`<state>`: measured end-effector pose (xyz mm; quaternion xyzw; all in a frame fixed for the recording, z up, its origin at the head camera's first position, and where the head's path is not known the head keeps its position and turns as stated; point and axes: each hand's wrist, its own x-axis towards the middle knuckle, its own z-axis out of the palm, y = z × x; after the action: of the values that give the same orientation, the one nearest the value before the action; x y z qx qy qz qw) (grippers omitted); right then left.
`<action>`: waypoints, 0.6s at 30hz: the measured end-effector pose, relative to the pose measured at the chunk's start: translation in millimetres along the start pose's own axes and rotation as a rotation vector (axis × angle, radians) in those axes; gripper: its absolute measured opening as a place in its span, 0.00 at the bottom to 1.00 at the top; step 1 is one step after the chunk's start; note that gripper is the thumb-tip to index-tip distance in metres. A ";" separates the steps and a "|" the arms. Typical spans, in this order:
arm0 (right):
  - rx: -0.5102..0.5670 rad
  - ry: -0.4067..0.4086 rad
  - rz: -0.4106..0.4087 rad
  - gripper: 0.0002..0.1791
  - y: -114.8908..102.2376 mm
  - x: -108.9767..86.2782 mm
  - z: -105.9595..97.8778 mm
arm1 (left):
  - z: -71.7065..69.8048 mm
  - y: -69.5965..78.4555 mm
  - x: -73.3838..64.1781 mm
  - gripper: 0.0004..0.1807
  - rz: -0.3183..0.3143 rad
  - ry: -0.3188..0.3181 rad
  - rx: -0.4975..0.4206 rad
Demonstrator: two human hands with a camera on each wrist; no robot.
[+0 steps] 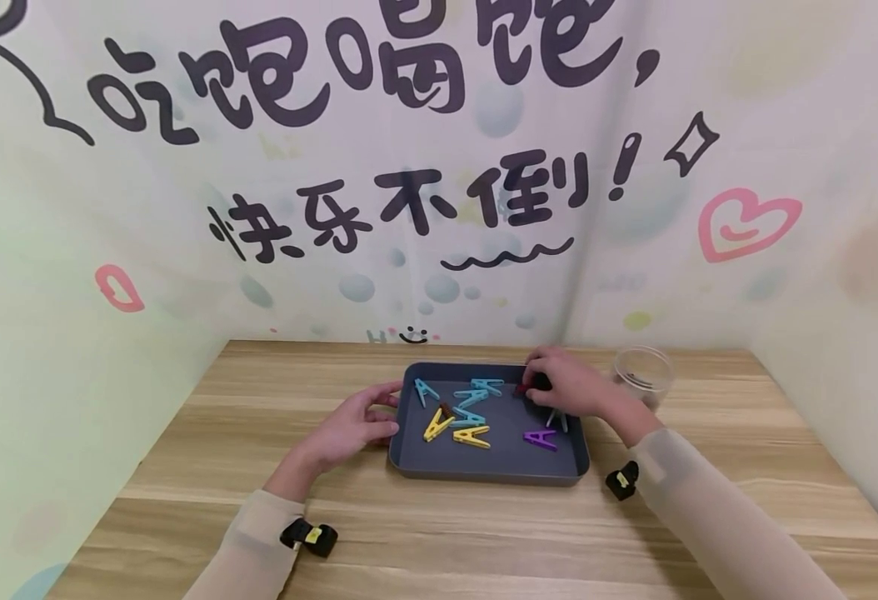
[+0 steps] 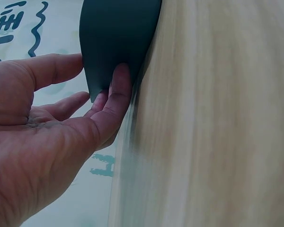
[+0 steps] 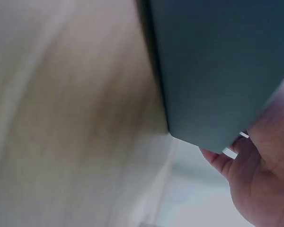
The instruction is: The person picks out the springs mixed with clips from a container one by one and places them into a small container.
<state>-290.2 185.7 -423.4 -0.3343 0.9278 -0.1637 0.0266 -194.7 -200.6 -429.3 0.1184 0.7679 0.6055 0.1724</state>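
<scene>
In the head view a dark grey tray (image 1: 424, 462) holds several plastic clothespins. My right hand (image 1: 570, 383) reaches over its back right corner and pinches a red clothespin (image 1: 521, 389), mostly hidden by the fingers. Below that hand lie a pale clothespin (image 1: 556, 419) and a purple clothespin (image 1: 540, 439). Blue clothespins (image 1: 469, 417) and yellow clothespins (image 1: 472, 436) are spread over the left half, with a small brown piece (image 1: 445, 410) among them. My left hand (image 1: 349, 427) rests its fingers and thumb against the tray's left outer wall (image 2: 116, 38).
A clear round container (image 1: 643, 372) stands behind the right forearm, with something dark inside. The wooden tabletop (image 1: 439, 542) stretches out around the tray. A printed wall sheet (image 1: 439, 300) rises at the table's back edge.
</scene>
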 end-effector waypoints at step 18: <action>0.089 0.179 0.014 0.05 -0.5 -15.5 -31.3 | -1.0 -2.7 0.9 0.36 0.005 -0.006 0.000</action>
<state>-282.8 204.1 -394.6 -0.3104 0.9205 -0.2339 -0.0405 -195.9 -201.8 -431.9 0.1222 0.7671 0.6055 0.1732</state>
